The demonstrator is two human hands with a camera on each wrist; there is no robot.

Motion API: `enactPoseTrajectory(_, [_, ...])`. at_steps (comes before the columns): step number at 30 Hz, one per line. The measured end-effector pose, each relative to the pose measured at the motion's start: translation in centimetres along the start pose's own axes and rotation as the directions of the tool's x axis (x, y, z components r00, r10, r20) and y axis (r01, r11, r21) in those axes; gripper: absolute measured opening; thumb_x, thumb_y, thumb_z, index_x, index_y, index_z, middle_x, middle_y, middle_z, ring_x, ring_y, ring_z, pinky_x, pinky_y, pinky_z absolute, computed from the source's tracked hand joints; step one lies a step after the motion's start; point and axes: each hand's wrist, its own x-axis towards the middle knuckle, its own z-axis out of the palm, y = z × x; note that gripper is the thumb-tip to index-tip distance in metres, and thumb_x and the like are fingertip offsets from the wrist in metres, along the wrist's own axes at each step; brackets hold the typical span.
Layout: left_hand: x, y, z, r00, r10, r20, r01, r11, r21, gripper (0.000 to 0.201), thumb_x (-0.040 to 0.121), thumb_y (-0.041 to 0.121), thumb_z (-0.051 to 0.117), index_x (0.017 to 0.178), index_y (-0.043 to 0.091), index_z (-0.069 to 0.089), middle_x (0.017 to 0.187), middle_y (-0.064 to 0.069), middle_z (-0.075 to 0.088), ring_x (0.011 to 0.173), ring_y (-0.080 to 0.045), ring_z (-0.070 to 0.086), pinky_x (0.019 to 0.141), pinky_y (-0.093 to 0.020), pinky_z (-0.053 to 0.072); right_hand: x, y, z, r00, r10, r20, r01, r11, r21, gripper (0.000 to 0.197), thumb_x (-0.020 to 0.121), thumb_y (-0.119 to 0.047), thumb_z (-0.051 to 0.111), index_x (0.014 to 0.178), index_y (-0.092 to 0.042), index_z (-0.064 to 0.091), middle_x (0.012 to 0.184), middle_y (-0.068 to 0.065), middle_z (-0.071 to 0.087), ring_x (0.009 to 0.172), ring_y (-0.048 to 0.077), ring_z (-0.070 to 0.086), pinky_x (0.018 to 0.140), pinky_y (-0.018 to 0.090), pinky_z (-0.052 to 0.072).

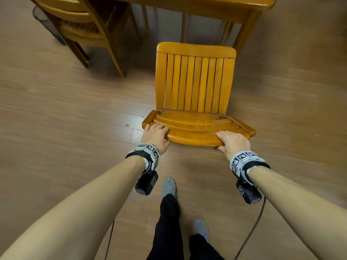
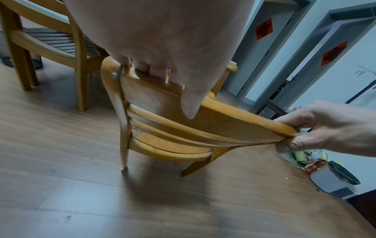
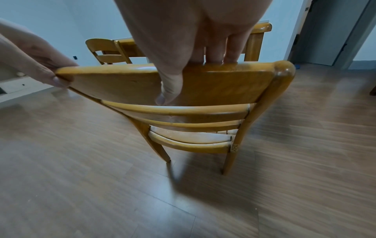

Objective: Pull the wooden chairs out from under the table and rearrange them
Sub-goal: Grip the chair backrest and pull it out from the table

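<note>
A yellow wooden chair (image 1: 195, 85) with a slatted seat stands on the floor just in front of the wooden table (image 1: 206, 8), its seat out from under the tabletop. My left hand (image 1: 155, 135) grips the left end of its top back rail (image 1: 195, 137), fingers over the front and thumb behind. My right hand (image 1: 234, 142) grips the right end the same way. The wrist views show the left hand (image 2: 162, 67), the right hand (image 3: 195, 53) and the top back rail (image 2: 223, 119) (image 3: 213, 83). A second wooden chair (image 1: 78, 29) stands at the table's left side.
Bare wood-look floor (image 1: 65, 113) spreads to the left, right and behind me. My feet (image 1: 170, 186) are right behind the chair. Cables hang from both wrist cameras. A small bin (image 2: 333, 178) sits by the wall near two doorways.
</note>
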Motion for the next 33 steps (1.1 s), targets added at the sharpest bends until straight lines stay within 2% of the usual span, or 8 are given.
enactPoseTrajectory(8, [-8.6,5.1,5.7,0.999,-0.039,-0.016,0.039,0.999,-0.024,0.054,0.091,0.051,0.055,0.139,0.025,0.051,0.148,0.002,0.046,0.140,-0.022,0.035,0.118,-0.048,0.013,-8.4,3.3,4.2,0.998,-0.069,-0.011,0.069,0.997,-0.024,0.042,0.093,-0.033,0.067,0.132,-0.024,0.056,0.133,-0.006,0.061,0.126,0.018,0.054,0.103,0.034,0.043])
enactPoseTrajectory(13, [-13.5,8.5,8.3,0.998,-0.058,0.014,0.059,0.998,-0.025,0.051,0.090,0.053,0.055,0.133,0.026,0.055,0.144,0.003,0.050,0.137,-0.023,0.039,0.117,-0.052,0.020,-13.6,5.4,6.1,0.995,-0.094,-0.029,0.093,0.995,-0.032,0.039,0.090,-0.034,0.070,0.127,-0.026,0.060,0.124,-0.008,0.064,0.120,0.017,0.057,0.093,0.031,0.045])
enactPoseTrajectory(18, [-17.7,10.6,9.8,0.998,-0.061,0.010,0.062,0.996,-0.057,0.049,0.090,0.051,0.056,0.133,0.026,0.055,0.143,0.002,0.051,0.137,-0.023,0.040,0.118,-0.052,0.018,-18.1,6.3,6.7,0.996,-0.092,-0.006,0.092,0.995,-0.026,0.033,0.088,-0.036,0.071,0.118,-0.027,0.061,0.114,-0.007,0.066,0.106,0.020,0.063,0.086,0.034,0.050])
enactPoseTrajectory(20, [-19.0,11.2,9.9,0.998,-0.062,0.009,0.063,0.995,-0.072,0.049,0.091,0.050,0.055,0.134,0.026,0.055,0.143,0.001,0.051,0.137,-0.024,0.040,0.119,-0.051,0.017,-19.6,6.3,6.8,0.996,-0.084,0.000,0.084,0.996,-0.008,0.032,0.088,-0.035,0.071,0.118,-0.028,0.062,0.115,-0.007,0.066,0.106,0.020,0.063,0.088,0.035,0.053])
enactPoseTrajectory(26, [-23.0,12.6,10.5,0.999,-0.037,0.040,0.040,0.995,-0.092,0.052,0.092,0.050,0.055,0.138,0.024,0.052,0.147,0.000,0.048,0.139,-0.023,0.036,0.120,-0.050,0.014,-23.8,6.0,8.0,0.998,-0.048,0.047,0.047,0.998,0.034,0.045,0.090,-0.032,0.070,0.133,-0.028,0.058,0.128,-0.007,0.063,0.122,0.020,0.057,0.097,0.037,0.049])
enactPoseTrajectory(33, [-26.5,12.6,11.7,0.997,0.001,0.083,0.006,0.997,-0.078,0.052,0.095,0.047,0.055,0.141,0.024,0.049,0.151,0.002,0.042,0.142,-0.021,0.032,0.119,-0.047,0.012,-27.2,5.0,9.9,0.997,-0.036,0.074,0.035,0.999,0.017,0.045,0.091,-0.031,0.069,0.134,-0.027,0.056,0.129,-0.006,0.062,0.121,0.020,0.057,0.097,0.035,0.049])
